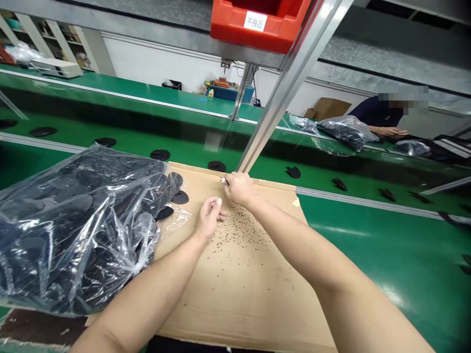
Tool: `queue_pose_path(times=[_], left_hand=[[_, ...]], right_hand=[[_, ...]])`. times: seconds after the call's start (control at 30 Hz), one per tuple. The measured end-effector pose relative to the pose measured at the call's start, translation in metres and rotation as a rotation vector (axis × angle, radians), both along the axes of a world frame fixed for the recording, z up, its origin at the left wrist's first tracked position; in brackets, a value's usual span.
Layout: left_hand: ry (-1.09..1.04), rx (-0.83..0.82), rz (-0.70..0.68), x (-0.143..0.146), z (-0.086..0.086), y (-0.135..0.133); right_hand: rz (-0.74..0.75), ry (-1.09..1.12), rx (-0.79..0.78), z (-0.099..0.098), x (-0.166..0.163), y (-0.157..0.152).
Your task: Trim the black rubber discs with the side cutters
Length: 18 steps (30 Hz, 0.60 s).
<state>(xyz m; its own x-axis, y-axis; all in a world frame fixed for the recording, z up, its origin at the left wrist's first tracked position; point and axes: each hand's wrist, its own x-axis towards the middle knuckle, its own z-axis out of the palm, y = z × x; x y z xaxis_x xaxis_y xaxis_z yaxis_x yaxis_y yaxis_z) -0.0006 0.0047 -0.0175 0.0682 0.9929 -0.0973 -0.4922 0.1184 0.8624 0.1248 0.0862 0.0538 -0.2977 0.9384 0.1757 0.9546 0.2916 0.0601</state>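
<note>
My right hand (240,188) is closed near the far edge of a cardboard sheet (228,304). From its fingers pokes a small shiny-tipped thing (224,181), mostly hidden by the hand. Just left and nearer to me, my left hand (209,216) hovers over the cardboard with loosely curled fingers, thumb raised, and nothing visible in it. Many tiny dark bits (241,228) lie scattered below and between the hands. Left of my left hand, flat black round parts (180,197) lie at the mouth of a large clear plastic bag (73,220) full of similar parts.
Beyond the cardboard, a green conveyor belt (257,169) carries spaced black parts (217,166). A slanted metal post (279,88) rises ahead, with a red bin (257,24) overhead. At the far right a person (382,115) works beside plastic bags (348,131).
</note>
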Motion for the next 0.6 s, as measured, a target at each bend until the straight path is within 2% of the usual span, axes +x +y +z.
queue_pose_path(times=[0.13,0.37,0.47,0.6], left_hand=[[0.052,-0.01,0.012,0.0,-0.004,-0.003],[0.131,-0.034,0.028,0.004,0.006,-0.009],[0.182,-0.036,0.007,0.005,0.01,-0.012],[0.23,-0.041,-0.007,0.006,0.012,-0.013]], right_hand=[[-0.272,-0.001,-0.047,-0.005,0.074,0.004],[-0.721,0.06,-0.119,-0.009,0.212,0.042],[-0.805,0.116,-0.21,-0.019,0.247,0.064],[-0.844,0.163,-0.311,-0.034,0.268,0.088]])
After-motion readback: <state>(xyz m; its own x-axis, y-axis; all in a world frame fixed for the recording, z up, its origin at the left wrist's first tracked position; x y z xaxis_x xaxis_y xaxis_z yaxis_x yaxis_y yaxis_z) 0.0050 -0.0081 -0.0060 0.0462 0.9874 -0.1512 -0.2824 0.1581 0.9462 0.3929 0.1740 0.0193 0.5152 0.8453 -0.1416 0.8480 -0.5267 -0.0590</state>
